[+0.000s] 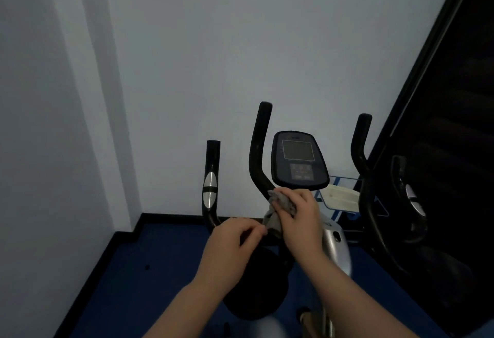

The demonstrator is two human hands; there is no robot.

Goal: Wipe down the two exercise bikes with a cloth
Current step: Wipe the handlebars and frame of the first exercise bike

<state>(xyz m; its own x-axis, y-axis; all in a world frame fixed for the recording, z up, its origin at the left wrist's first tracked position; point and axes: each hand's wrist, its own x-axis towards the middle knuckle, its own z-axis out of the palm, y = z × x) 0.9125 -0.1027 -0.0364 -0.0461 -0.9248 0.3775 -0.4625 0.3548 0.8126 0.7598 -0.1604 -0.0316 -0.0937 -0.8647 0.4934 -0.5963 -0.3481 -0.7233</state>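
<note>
Directly below the console of an exercise bike, the right hand grips a grey cloth, fingers curled round it, pressing it against the base of a black handlebar. Left of the console and lower, the left hand curls its fingers round the bike's lower bar.

My grey cloth is bunched against the lower bend of the black handlebar on the bike (grey-screened console upright, facing me).
</note>
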